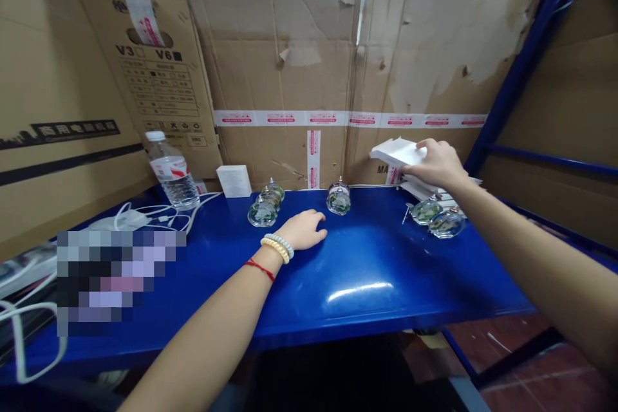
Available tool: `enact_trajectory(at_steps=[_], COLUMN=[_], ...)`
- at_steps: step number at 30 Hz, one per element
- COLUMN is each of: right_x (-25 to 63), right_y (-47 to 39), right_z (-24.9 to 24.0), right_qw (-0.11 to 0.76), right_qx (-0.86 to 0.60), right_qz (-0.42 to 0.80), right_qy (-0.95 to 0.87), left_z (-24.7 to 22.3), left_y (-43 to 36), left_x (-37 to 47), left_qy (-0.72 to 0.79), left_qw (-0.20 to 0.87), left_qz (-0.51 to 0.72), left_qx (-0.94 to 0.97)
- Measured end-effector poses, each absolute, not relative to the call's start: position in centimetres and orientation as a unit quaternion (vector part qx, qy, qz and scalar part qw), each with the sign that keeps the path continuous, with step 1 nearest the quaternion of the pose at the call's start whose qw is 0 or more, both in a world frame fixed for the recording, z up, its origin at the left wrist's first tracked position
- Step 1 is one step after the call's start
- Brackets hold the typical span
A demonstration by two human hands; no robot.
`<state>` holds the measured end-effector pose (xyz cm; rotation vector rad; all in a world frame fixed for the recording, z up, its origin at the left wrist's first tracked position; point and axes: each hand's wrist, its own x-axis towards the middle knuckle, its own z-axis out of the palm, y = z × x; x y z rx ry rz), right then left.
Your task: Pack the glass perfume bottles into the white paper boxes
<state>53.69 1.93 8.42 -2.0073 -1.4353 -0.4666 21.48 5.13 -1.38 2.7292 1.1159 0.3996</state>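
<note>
My right hand is closed on the edge of a white cardboard box, raised above the back right of the blue table. More flat white cartons lie beneath that hand. Close by are two round clear glass bottles with green inside. A small metal-topped stick is beside them. My left hand rests on the table with thumb and fingers apart, holding nothing. It sits between a row of similar glass bottles with pointed tops and another group of glass bottles.
A small white box stands upright at the back left. Near it are a water bottle and tangled white cables. Cardboard sheets wall the table's back. A blue metal post rises at right.
</note>
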Motion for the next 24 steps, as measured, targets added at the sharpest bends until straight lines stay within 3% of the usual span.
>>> enact_trajectory(at_steps=[3,6,10,15,19,24], right_x=[49.5,45.2,40.8,39.2,39.4,39.5], right_y=[0.5,-0.1,0.4,0.8,0.0,-0.1], right_z=[7.4,6.1,3.9,1.5,0.3,0.1], right_qw=[0.362,0.428,0.475,0.508,0.472,0.481], right_qx=[-0.703,-0.629,-0.543,-0.43,-0.359,-0.348], right_qz=[-0.146,-0.1,0.036,0.3,0.504,0.587], right_qy=[-0.594,-0.641,-0.691,-0.684,-0.628,-0.55], left_z=[-0.8,-0.3,-0.4,-1.1,-1.2,-1.3], left_y=[5.2,5.5,6.0,5.9,5.1,4.4], left_x=[21.6,21.7,21.6,21.7,22.7,23.9], left_qy=[0.389,0.391,0.33,0.242,0.224,0.23], left_qw=[0.187,0.375,0.542,0.591,0.597,0.554], left_qz=[0.241,0.342,0.435,0.485,0.513,0.573], left_qx=[0.869,0.768,0.638,0.598,0.575,0.559])
